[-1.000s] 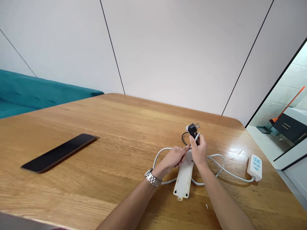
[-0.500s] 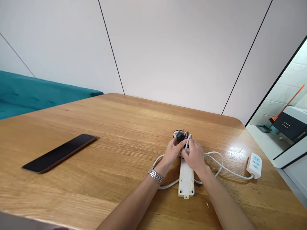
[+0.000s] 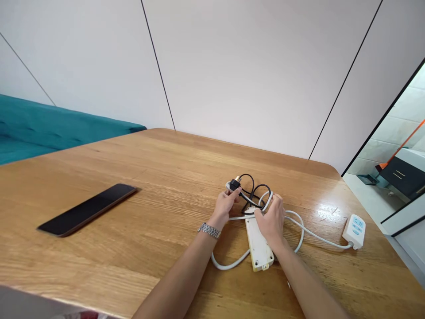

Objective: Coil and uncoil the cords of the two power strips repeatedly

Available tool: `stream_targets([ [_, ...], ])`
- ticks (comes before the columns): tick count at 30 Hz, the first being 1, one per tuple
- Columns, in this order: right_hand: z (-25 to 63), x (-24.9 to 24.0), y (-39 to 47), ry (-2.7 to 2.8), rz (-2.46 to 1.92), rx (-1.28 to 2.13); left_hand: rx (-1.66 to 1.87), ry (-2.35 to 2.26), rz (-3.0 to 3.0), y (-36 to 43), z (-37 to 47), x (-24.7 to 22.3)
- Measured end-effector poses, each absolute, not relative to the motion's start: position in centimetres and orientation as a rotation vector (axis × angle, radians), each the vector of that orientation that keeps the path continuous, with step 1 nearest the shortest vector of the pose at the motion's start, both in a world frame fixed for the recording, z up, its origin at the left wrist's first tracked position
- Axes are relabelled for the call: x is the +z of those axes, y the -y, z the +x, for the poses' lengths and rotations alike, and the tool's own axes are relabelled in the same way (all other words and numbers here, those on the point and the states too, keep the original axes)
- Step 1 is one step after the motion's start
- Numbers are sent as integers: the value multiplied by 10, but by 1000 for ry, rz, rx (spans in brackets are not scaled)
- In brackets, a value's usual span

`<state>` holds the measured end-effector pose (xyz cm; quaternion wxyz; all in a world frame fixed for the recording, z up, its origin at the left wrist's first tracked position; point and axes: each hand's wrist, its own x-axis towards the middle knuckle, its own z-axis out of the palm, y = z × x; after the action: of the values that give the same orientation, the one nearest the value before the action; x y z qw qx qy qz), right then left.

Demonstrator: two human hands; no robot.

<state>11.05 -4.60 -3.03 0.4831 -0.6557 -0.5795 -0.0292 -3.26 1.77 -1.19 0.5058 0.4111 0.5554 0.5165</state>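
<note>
Near the right half of the wooden table, my left hand [image 3: 226,204], with a metal watch at the wrist, pinches a black plug [image 3: 234,184] with its prongs pointing up. My right hand [image 3: 271,218] grips a loop of white cable [image 3: 267,202]. Between the hands, a thin black cord [image 3: 253,188] curls in loops tangled with the white cable. Under them lies a long white power strip [image 3: 258,243], its screw-dotted face up. White cable also runs right to a small white socket block [image 3: 354,230] with blue panels.
A black tablet-like slab [image 3: 88,210] lies on the wooden table [image 3: 159,168] at the left. Beyond the table stand a teal sofa [image 3: 66,124] and a pale panelled wall. A doorway at the right shows a dark cabinet and an orange-handled broom.
My hands have moved apart, my left hand shifting left with the black plug. The black cord now shows in open loops between them, and the power strip has turned slightly.
</note>
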Motion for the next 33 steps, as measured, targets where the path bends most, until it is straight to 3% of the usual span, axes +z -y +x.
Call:
stream_targets([
  [7,128,-24,50,1689,-1748,-125,934,-1695,1345,-31,-62,-12],
  [13,146,-19,61,1892,-1773,-153,596,-2116,1750,-5,-72,24],
  [19,161,-25,79,2067,-1756,-199,666,-2240,1930,15,-61,44],
  [22,161,-27,85,2110,-1729,-228,804,-2048,2121,23,-47,38],
  [24,163,-27,88,2131,-1684,-225,892,-1668,2379,34,-32,33],
  [28,191,-23,91,2082,-1633,-267,660,-986,2744,59,-6,22],
  [33,290,-23,100,1496,-2178,-339,495,-877,2767,68,-1,7],
])
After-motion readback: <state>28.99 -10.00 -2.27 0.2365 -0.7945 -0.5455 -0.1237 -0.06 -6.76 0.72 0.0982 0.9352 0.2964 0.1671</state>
